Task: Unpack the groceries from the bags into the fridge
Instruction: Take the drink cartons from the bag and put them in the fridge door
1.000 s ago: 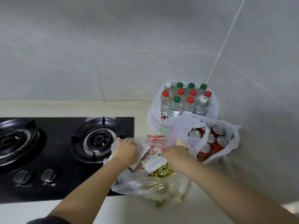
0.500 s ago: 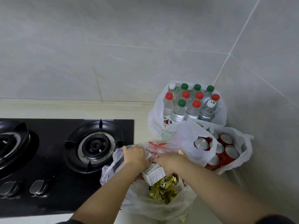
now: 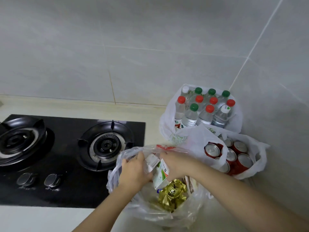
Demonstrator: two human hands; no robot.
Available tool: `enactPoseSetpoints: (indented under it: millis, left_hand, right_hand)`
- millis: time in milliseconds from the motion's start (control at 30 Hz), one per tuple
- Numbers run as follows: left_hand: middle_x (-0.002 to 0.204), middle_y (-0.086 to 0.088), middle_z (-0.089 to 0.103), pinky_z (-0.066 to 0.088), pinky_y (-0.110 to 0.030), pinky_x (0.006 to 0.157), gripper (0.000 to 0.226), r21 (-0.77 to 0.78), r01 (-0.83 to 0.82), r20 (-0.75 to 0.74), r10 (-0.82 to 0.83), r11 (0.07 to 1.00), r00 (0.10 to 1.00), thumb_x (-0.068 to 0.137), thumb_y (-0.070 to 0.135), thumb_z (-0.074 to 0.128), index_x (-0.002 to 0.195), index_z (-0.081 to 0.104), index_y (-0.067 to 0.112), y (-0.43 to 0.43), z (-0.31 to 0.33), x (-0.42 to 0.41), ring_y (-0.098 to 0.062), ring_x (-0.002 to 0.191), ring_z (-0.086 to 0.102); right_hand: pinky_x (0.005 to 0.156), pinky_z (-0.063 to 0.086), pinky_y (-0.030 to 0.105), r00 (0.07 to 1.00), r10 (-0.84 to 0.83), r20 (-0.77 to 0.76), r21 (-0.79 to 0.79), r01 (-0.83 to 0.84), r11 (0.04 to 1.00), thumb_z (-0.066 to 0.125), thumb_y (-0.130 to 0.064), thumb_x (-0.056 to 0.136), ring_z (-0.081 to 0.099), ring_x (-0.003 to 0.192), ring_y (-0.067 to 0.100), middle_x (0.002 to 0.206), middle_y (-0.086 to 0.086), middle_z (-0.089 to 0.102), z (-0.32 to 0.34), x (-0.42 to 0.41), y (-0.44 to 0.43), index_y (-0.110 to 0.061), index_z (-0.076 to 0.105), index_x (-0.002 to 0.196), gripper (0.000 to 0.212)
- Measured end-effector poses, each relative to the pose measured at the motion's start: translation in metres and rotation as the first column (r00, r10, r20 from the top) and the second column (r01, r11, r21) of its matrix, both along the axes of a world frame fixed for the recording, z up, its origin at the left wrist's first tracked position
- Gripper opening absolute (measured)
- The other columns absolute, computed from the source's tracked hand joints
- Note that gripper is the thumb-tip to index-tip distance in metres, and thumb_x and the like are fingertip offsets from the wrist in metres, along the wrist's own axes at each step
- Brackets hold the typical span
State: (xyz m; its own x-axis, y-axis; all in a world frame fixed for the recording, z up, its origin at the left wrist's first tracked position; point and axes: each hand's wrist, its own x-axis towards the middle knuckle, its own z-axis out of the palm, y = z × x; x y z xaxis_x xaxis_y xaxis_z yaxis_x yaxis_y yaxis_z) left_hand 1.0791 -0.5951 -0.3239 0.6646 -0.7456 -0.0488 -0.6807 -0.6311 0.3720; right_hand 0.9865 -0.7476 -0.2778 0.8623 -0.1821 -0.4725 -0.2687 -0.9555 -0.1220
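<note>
Nearest, a clear bag (image 3: pixel 147 213) on the counter (image 3: pixel 80 105) holds a gold packet (image 3: pixel 172 194). Inside it, the left hand (image 3: pixel 133 170) curls round a small white carton (image 3: pixel 151 162) and the right hand (image 3: pixel 176 164) clamps a green-white carton (image 3: pixel 160 175), the 2 cartons touching. Behind right are a can bag (image 3: pixel 197 139), then a bottle bag (image 3: pixel 168 124) at the wall; the stove (image 3: pixel 66 185) is left.

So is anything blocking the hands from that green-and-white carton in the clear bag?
Nothing visible. The left hand and right hand are inside the mouth of the clear bag, against the green-and-white carton, above the gold foil packet. The fridge is out of view.
</note>
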Motion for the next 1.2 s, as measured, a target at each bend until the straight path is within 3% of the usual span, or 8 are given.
enactPoseSetpoints:
  millis: [100, 167, 267, 367, 633, 867, 1000, 1200]
  left_hand:
    - [0.111, 0.007, 0.061, 0.045, -0.027, 0.079, 0.053, -0.127, -0.043, -0.164, 0.021, 0.991, 0.986, 0.077, 0.057, 0.064, 0.112, 0.049, 0.019, 0.008, -0.002, -0.013, -0.015, 0.101, 0.059]
    - [0.111, 0.008, 0.058, 0.045, -0.027, 0.077, 0.050, -0.119, -0.018, -0.197, -0.006, 0.993, 0.980, 0.076, 0.052, 0.067, 0.111, 0.047, 0.021, 0.012, -0.002, -0.018, -0.012, 0.099, 0.058]
    - [0.111, 0.009, 0.059, 0.048, -0.029, 0.078, 0.055, -0.084, 0.005, -0.252, -0.026, 0.996, 0.967, 0.075, 0.046, 0.071, 0.114, 0.042, 0.021, 0.018, -0.001, -0.013, -0.012, 0.098, 0.059]
    - [0.120, 0.007, 0.060, 0.049, -0.035, 0.088, 0.071, -0.049, 0.134, -0.307, -0.142, 0.990, 0.941, 0.072, 0.035, 0.072, 0.132, 0.035, 0.025, 0.019, 0.002, -0.003, -0.015, 0.108, 0.058]
    - [0.111, 0.005, 0.060, 0.048, -0.032, 0.085, 0.071, 0.059, 0.181, -0.305, -0.155, 0.982, 0.940, 0.071, 0.032, 0.080, 0.130, 0.042, 0.023, 0.023, -0.003, 0.003, -0.014, 0.101, 0.056]
    - [0.116, 0.013, 0.054, 0.046, -0.023, 0.082, 0.075, -0.191, 0.042, -0.246, -0.089, 0.981, 0.965, 0.065, 0.037, 0.084, 0.128, 0.045, 0.026, 0.054, 0.048, -0.005, -0.007, 0.103, 0.052]
    - [0.110, 0.018, 0.053, 0.044, -0.015, 0.070, 0.073, -0.303, -0.036, -0.174, -0.018, 0.952, 0.985, 0.067, 0.036, 0.085, 0.128, 0.045, 0.029, 0.087, 0.092, -0.012, 0.000, 0.090, 0.054]
    - [0.106, 0.024, 0.049, 0.047, -0.021, 0.074, 0.070, -0.354, -0.174, -0.040, 0.171, 0.919, 0.984, 0.065, 0.041, 0.085, 0.123, 0.048, 0.031, 0.154, 0.116, -0.030, -0.002, 0.087, 0.053]
  right_hand:
    - [0.050, 0.031, 0.025, 0.987, -0.140, 0.074, 0.093, 0.133, 0.987, 0.073, -0.024, 0.072, 0.046, 0.068, 0.012, 0.081, -0.007, 0.046, -0.007, -0.010, 0.005, -0.012, 0.038, 0.136, 0.074]
    - [0.053, 0.035, 0.021, 0.968, -0.223, 0.113, 0.205, 0.196, 0.959, 0.072, -0.021, 0.070, 0.049, 0.071, 0.011, 0.100, -0.001, 0.057, -0.012, -0.014, 0.006, -0.023, 0.022, 0.150, 0.094]
    - [0.074, 0.045, 0.029, 0.963, -0.250, 0.101, 0.242, 0.220, 0.945, 0.070, -0.026, 0.070, 0.052, 0.091, 0.015, 0.125, 0.003, 0.053, -0.016, -0.017, 0.010, -0.030, 0.012, 0.153, 0.101]
    - [0.092, 0.047, 0.039, 0.957, -0.279, 0.083, 0.230, 0.254, 0.939, 0.071, -0.032, 0.072, 0.050, 0.116, 0.022, 0.134, 0.001, 0.048, -0.022, -0.015, 0.016, -0.020, 0.027, 0.145, 0.087]
    - [0.093, 0.043, 0.036, 0.956, -0.265, 0.124, 0.231, 0.232, 0.945, 0.073, -0.028, 0.074, 0.046, 0.124, 0.021, 0.135, -0.002, 0.048, -0.022, -0.017, 0.024, -0.020, 0.033, 0.143, 0.081]
    - [0.074, 0.044, 0.032, 0.913, -0.174, 0.369, 0.234, 0.090, 0.968, 0.072, -0.031, 0.073, 0.052, 0.097, 0.011, 0.120, -0.011, 0.052, 0.037, -0.021, 0.045, -0.031, 0.045, 0.129, 0.062]
    - [0.077, 0.051, 0.041, 0.873, -0.147, 0.466, 0.297, 0.002, 0.955, 0.074, -0.038, 0.071, 0.058, 0.093, 0.013, 0.112, -0.011, 0.051, 0.075, -0.017, 0.070, -0.036, 0.048, 0.116, 0.052]
    - [0.076, 0.052, 0.041, 0.832, -0.039, 0.553, 0.296, -0.153, 0.943, 0.073, -0.038, 0.074, 0.058, 0.093, 0.013, 0.116, -0.015, 0.048, 0.096, -0.015, 0.125, -0.038, 0.046, 0.123, 0.055]
